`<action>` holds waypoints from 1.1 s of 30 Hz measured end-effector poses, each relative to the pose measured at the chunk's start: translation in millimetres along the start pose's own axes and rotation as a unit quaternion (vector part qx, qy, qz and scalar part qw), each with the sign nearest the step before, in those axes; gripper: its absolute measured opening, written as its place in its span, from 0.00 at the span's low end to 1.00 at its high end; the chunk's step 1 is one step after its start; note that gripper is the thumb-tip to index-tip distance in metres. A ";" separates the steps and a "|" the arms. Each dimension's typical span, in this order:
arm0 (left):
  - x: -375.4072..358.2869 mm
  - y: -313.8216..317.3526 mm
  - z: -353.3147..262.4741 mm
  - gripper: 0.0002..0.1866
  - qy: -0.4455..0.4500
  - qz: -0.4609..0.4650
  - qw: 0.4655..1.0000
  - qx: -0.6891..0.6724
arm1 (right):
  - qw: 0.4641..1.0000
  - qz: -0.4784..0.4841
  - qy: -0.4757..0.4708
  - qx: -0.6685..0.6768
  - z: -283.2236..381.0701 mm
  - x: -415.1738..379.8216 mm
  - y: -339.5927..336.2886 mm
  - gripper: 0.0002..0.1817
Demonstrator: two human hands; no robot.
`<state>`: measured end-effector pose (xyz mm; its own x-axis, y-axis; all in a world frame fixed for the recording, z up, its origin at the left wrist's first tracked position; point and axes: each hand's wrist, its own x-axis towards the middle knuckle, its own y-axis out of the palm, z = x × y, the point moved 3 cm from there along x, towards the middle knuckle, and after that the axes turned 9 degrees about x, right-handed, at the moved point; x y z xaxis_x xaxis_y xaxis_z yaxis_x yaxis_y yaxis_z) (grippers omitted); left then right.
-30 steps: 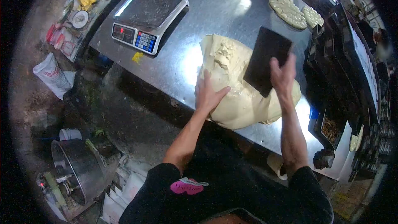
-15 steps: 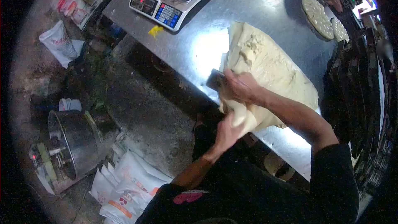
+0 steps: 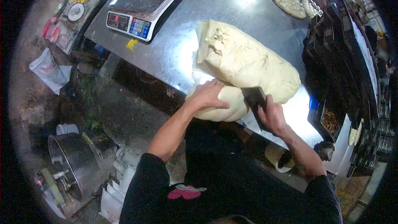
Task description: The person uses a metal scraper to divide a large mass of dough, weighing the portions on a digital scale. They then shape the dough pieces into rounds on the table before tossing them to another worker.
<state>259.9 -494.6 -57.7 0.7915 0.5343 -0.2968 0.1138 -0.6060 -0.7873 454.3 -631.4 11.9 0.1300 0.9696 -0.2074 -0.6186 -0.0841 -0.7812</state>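
Observation:
A big pale slab of dough (image 3: 253, 60) lies across the metal table, its top rough and torn at the far left end. In front of it, at the table's near edge, sits a smaller, smoother piece of dough (image 3: 232, 101). My left hand (image 3: 207, 95) rests on this piece with thumb and fingers apart. My right hand (image 3: 273, 118) is closed on a dark, flat dough scraper (image 3: 255, 99), whose blade stands at the right end of the smaller piece, close to the slab.
A digital scale (image 3: 143, 6) stands at the table's (image 3: 207, 0) far left. Dimpled flat dough rounds (image 3: 286, 2) lie at the far right, near stacked dark trays (image 3: 336, 45). A mixer bowl (image 3: 74, 161) and white sacks (image 3: 49, 70) are on the floor at left.
The smaller piece now lies separate in front of the slab. My left hand has come onto it from below, and my right hand has moved right and nearer with the scraper.

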 end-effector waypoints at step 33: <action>-203.2 -21.2 19.2 0.36 0.000 -0.352 0.631 -0.691 | 0.731 0.288 -0.041 0.618 103.2 48.8 124.7 0.42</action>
<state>85.2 -578.9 8.9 0.2521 0.9582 -0.1354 0.8525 -0.1536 0.4997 303.6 -570.8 -34.9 -0.4426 0.8702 -0.2166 -0.7866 -0.2608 0.5597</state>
